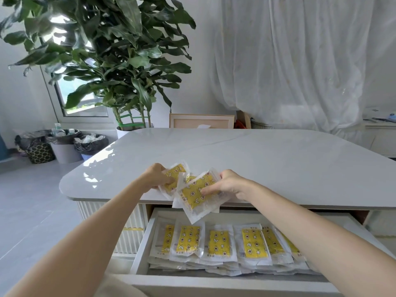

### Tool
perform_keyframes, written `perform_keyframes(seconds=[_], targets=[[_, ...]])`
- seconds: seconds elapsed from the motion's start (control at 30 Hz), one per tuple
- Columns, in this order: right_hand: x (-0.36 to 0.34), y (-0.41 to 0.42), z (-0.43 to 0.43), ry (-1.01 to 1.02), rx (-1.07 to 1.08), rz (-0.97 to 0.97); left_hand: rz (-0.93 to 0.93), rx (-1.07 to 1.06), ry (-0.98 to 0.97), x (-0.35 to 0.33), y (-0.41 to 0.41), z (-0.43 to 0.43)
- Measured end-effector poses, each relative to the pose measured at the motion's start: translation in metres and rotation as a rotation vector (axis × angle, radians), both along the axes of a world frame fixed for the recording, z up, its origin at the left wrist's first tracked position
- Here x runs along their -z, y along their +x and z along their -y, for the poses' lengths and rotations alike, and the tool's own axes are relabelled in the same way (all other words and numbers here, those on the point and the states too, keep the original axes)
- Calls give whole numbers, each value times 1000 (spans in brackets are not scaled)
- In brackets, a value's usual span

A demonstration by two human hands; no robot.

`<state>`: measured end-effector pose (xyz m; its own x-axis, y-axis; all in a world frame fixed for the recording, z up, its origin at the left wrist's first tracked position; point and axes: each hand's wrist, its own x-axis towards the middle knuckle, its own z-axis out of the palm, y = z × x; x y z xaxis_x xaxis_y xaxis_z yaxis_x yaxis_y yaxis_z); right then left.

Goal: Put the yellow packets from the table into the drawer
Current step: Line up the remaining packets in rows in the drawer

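- Looking almost done: the open drawer (147,236) already holds rows of yellow packets (216,243)
- left hand (157,175) and right hand (228,185) each grip held packets (197,194) at the table (257,159) edge, above the drawer

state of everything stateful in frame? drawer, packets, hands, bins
drawer: open, nearly full.
drawer packets: flat, in a row atop stacks.
left bunch: gripped by left hand at the table edge.
right bunch: gripped by right hand, tilted, overhanging the drawer.
floor bins: open-topped, bagged.
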<state>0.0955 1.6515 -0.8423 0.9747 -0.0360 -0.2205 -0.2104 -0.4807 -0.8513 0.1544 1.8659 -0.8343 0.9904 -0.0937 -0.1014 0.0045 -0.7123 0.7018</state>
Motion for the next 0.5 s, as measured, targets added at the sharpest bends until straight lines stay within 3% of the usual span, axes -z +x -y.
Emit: perform_keyframes(seconds=[0.13,0.3,0.5], targets=[[-1,-19,16,160,-6,-31,-124,14,-187,-12,-23,2],[-12,-51,57,175,-216,-124,-332,169,-315,-21,-52,7],[-5,-85,87,-46,-204,-260,-433,411,-29,-6,-78,26]])
